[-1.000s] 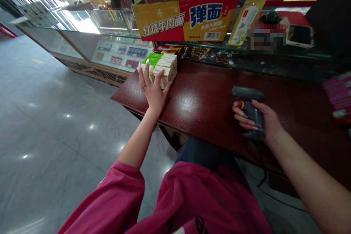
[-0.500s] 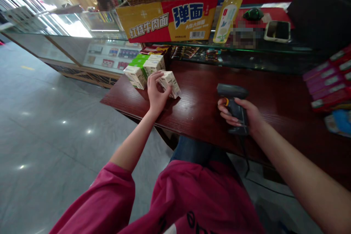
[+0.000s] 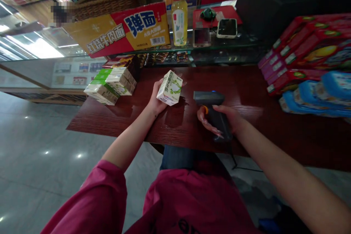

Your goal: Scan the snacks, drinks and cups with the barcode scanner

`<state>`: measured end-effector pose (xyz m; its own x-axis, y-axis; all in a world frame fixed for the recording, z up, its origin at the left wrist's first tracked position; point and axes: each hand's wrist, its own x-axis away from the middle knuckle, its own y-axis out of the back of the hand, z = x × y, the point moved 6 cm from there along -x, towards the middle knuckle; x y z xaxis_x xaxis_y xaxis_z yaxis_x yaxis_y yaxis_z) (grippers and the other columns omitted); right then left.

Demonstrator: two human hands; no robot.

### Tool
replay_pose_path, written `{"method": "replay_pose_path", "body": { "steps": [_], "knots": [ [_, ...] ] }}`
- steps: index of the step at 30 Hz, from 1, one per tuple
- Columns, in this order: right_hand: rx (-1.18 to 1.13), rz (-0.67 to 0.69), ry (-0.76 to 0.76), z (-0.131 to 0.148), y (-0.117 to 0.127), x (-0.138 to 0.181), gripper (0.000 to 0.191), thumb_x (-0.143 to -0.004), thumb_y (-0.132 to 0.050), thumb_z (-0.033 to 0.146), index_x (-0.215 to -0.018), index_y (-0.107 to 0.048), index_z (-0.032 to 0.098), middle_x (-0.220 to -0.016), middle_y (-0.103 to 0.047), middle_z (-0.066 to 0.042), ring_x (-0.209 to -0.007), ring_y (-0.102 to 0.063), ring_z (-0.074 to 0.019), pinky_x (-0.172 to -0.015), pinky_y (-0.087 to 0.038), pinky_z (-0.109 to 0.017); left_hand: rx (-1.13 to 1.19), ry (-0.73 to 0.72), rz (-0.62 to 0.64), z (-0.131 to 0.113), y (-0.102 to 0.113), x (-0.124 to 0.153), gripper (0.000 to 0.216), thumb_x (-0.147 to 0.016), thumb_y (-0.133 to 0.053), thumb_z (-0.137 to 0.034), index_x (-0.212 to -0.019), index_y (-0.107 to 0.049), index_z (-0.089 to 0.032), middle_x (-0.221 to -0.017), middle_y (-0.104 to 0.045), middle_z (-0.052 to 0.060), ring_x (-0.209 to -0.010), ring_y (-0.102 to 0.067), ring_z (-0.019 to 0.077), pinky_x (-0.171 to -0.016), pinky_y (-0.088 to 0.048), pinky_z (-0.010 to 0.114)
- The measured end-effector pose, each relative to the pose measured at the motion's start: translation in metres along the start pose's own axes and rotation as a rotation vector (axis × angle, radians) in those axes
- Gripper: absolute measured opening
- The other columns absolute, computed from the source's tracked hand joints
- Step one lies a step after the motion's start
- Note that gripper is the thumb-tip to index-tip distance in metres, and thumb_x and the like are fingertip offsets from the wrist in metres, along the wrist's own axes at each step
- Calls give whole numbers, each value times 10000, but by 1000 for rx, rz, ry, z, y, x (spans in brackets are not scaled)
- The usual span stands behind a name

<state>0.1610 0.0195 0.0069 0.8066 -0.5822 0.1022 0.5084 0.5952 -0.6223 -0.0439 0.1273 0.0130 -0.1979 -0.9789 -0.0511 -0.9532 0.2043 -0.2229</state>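
Note:
My left hand (image 3: pixel 155 98) grips a small white and green carton (image 3: pixel 170 87) and holds it tilted just above the dark red wooden counter (image 3: pixel 164 124). My right hand (image 3: pixel 219 117) is wrapped round the handle of a dark grey barcode scanner (image 3: pixel 210 104), whose head points left toward the carton, a short gap away. A stack of similar cartons (image 3: pixel 109 85) sits on the counter to the left of my left hand.
A yellow and red cardboard box (image 3: pixel 120 29) and a drink bottle (image 3: pixel 178 11) stand on the glass case behind, beside a phone (image 3: pixel 227 27). Red boxes (image 3: pixel 304 47) and blue packets (image 3: pixel 318 95) fill the counter's right side. Grey floor lies to the left.
My left hand has lifted one carton off the stack and brought it right, toward the scanner. The right hand has kept its grip on the scanner.

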Motion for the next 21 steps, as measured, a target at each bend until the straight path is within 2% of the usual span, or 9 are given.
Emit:
{"method": "replay_pose_path", "body": {
  "steps": [2,4,6,9,13,17,21],
  "knots": [
    [-23,4,6,0,0,-3,445,-826,-709,549,-909,-679,113,-746,-614,-40,-447,-521,-113,-305,-420,-205,-44,-9,-29,4,-2,-5,574,-980,-377,-641,-1241,-653,-211,-1240,-743,104,-1161,-727,284,-983,-606,447],
    [-48,-10,27,2,0,-4,415,-842,-699,524,-916,-663,117,-731,-601,-25,-427,-493,-98,-298,-413,-196,-65,-50,-101,6,-1,-7,532,-953,-492,-611,-1259,-642,-202,-1238,-743,117,-1133,-736,288,-945,-621,444],
    [-53,-49,44,4,1,-4,380,-864,-687,505,-911,-642,131,-699,-575,-5,-406,-456,-89,-290,-415,-197,-111,-140,-200,3,2,-4,511,-901,-635,-559,-1276,-632,-213,-1287,-725,112,-1132,-732,285,-929,-626,433],
    [-23,-138,65,6,5,-3,356,-874,-699,496,-878,-622,148,-684,-553,8,-408,-454,-87,-295,-442,-202,-299,-340,-288,-12,1,6,516,-849,-759,-517,-1265,-654,-229,-1368,-689,97,-1202,-696,275,-999,-596,412],
    [9,-232,77,5,10,-3,349,-853,-739,478,-848,-622,149,-680,-557,0,-416,-476,-95,-287,-442,-207,-510,-569,-349,-32,-3,19,475,-888,-748,-517,-1251,-672,-221,-1357,-683,105,-1256,-661,261,-1080,-545,404],
    [11,-305,72,2,14,-6,373,-824,-766,492,-802,-623,148,-632,-539,11,-396,-466,-97,-274,-426,-210,-648,-620,-364,-37,-6,24,433,-923,-718,-485,-1273,-661,-235,-1348,-672,96,-1278,-640,251,-1076,-546,398],
    [23,-313,87,5,11,-5,358,-840,-752,482,-786,-615,155,-604,-523,20,-387,-459,-97,-265,-385,-193,-716,-646,-375,-37,-8,27,412,-931,-712,-467,-1267,-659,-234,-1330,-673,96,-1271,-636,247,-1064,-552,401]
  ]
}}
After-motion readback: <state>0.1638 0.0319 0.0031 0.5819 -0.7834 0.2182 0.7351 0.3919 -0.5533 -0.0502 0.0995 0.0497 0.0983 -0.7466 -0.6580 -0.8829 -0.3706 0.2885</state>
